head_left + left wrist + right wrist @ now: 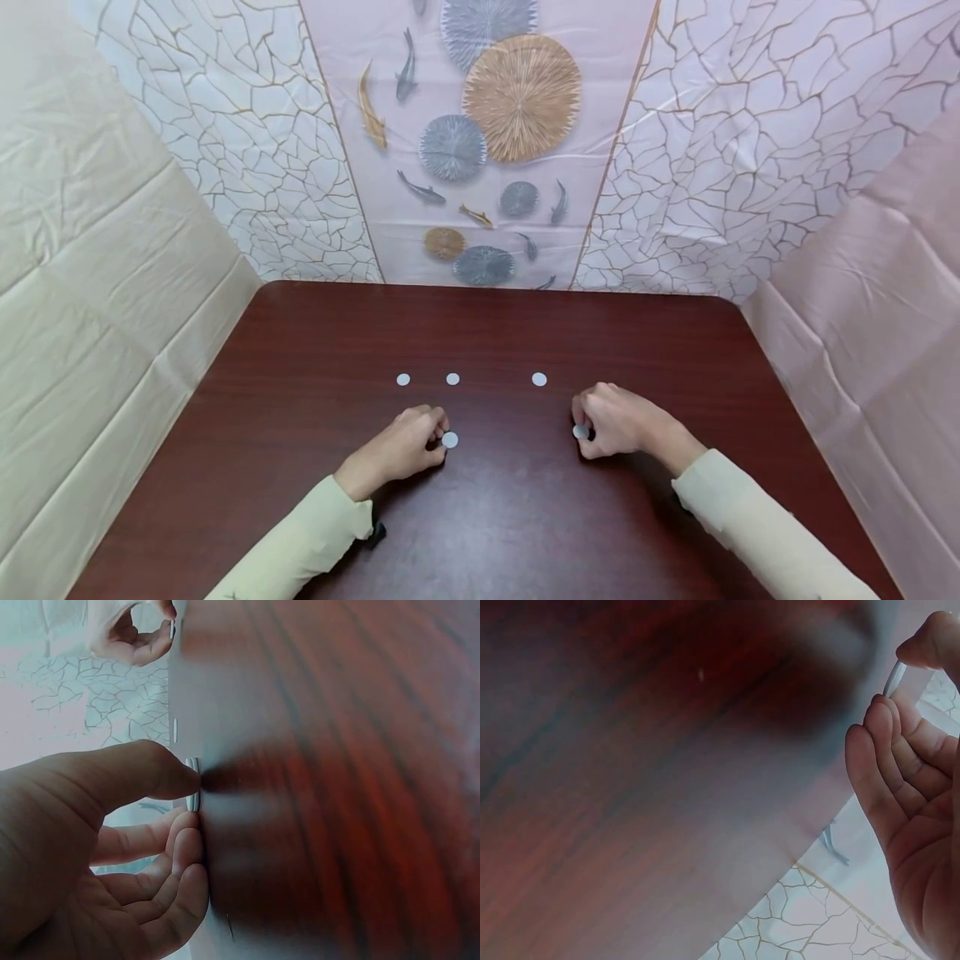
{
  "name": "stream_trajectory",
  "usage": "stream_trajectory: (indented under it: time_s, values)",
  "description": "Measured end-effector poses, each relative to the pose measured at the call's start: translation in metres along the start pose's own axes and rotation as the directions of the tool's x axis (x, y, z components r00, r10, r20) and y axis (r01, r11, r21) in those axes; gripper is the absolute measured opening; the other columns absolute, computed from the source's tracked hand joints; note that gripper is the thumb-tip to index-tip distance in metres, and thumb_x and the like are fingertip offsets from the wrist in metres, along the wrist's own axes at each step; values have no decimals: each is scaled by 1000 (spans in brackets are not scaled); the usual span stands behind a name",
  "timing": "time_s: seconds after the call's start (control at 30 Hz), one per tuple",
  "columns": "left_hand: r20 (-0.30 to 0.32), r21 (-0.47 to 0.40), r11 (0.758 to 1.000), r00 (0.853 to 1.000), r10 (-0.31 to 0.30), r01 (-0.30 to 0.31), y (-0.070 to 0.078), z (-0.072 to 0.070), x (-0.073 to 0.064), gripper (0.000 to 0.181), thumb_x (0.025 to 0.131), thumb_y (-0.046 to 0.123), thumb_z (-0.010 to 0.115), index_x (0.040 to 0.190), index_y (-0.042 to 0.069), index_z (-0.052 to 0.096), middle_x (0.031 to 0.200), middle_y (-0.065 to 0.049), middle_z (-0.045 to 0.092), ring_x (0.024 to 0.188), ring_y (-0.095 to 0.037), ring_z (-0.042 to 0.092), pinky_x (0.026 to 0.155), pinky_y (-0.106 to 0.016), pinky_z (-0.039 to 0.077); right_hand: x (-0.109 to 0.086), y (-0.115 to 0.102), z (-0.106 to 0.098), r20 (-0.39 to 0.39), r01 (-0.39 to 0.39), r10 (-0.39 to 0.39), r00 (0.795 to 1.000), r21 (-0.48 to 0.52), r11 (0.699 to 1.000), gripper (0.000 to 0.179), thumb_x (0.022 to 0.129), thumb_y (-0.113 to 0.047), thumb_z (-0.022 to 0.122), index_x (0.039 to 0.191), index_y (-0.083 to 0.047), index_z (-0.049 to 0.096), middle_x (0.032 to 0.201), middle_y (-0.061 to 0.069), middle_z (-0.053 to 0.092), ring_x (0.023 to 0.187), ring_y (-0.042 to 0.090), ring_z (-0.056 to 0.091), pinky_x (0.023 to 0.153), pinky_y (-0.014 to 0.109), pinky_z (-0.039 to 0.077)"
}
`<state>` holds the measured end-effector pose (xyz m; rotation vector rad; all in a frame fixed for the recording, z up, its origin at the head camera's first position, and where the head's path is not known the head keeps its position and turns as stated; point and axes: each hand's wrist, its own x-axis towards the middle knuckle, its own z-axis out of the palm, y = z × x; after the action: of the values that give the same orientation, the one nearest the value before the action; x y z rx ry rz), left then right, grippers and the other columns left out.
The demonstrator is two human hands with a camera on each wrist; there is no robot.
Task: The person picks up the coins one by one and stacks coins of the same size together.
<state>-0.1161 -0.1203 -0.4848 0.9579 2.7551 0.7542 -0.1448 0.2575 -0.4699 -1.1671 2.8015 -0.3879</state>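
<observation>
White discs [453, 379] are numbering five in the head view. Three are lying flat on the dark red table [510, 517] in a row across its middle, two toward the left and one toward the right. The other two are sitting nearer: one at the right side of the left grip [401, 442], one at the left side of the right grip [618, 419]. Pale sleeves [303, 533] are covering both forearms, and a patterned cloth [480, 150] is hanging at the far side.

In the left wrist view, the left grip is pinching its disc, seen edge-on, between thumb and fingertips. Toward the right, one disc is lying apart and the right grip is holding another, making three.

In the right wrist view, the right grip is pinching one disc between thumb and fingertips; whether that disc is touching the table cannot be told.
</observation>
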Motion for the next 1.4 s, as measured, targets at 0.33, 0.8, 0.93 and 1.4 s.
stream_trajectory:
  time_s: [0.33, 0.8, 0.93, 1.4]
  values:
    - [-9, 0, 1000, 1000, -10, 10, -2, 2, -1, 19, 87, 3, 75, 104, 1, 67, 95, -6, 67, 86, -13, 62, 77, -28, 56, -4, -5, 6, -7, 20, -20, 1000, 10, 1000, 11, 73, -14, 76, 79, -15, 66, 70, -10, 62, 59, -6, 49, 56, 15, 44]
    - [-6, -5, 1000, 1000, -16, 16, -4, 1, -3, 20, 88, 3, 75, 105, 0, 67, 96, -4, 67, 86, -12, 62, 77, -27, 56, -5, -5, 6, 2, 6, -7, 1000, 29, 1000, 10, 75, -14, 76, 81, -14, 68, 73, -8, 64, 63, -5, 53, 58, 16, 47]
    - [12, -19, 1000, 1000, -13, 13, -5, -1, -4, 22, 88, 5, 76, 108, 0, 68, 99, -5, 67, 89, -13, 63, 79, -28, 57, -6, -6, 7, -4, 13, -13, 1000, 35, 999, 10, 75, -14, 76, 81, -13, 69, 73, -7, 65, 64, -5, 54, 59, 16, 48]
    - [60, 16, 999, 997, 49, -50, 6, -22, 13, 25, 94, 13, 74, 114, 0, 68, 108, -8, 68, 97, -19, 65, 88, -34, 58, -8, -5, 0, 45, -18, 14, 999, 82, 996, 8, 82, -14, 79, 85, -13, 71, 79, -7, 67, 70, -3, 59, 63, 18, 52]
